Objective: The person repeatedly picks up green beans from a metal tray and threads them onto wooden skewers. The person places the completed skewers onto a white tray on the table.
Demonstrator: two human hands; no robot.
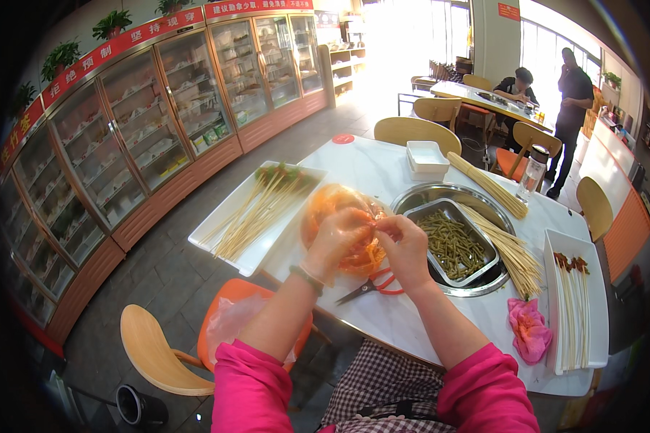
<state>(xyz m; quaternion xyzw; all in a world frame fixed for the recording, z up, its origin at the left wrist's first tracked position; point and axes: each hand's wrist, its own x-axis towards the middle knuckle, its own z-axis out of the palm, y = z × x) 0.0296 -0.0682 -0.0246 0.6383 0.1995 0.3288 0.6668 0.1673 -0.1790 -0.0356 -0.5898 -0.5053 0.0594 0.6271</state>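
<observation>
My left hand (342, 235), in a clear thin glove, and my right hand (405, 243) meet over an orange plastic bag (365, 262) of reddish food. Their fingertips pinch a small reddish piece between them; its details are blurred. Red-handled scissors (371, 288) lie just below the bag. To the left, a white tray (254, 260) holds bamboo skewers (249, 216) with green food on their far ends. On the right, a metal tray of cut green beans (449, 243) sits in a round steel basin (428, 190), with bare skewers (506, 254) beside it.
A long white tray (598, 325) holds skewers with dark red pieces. Near it lies a pink cloth (530, 330). Stacked white dishes (428, 157), a skewer bundle (487, 184) and a glass bottle (532, 173) stand farther back. An orange chair (211, 319) is at left; two people are beyond the table.
</observation>
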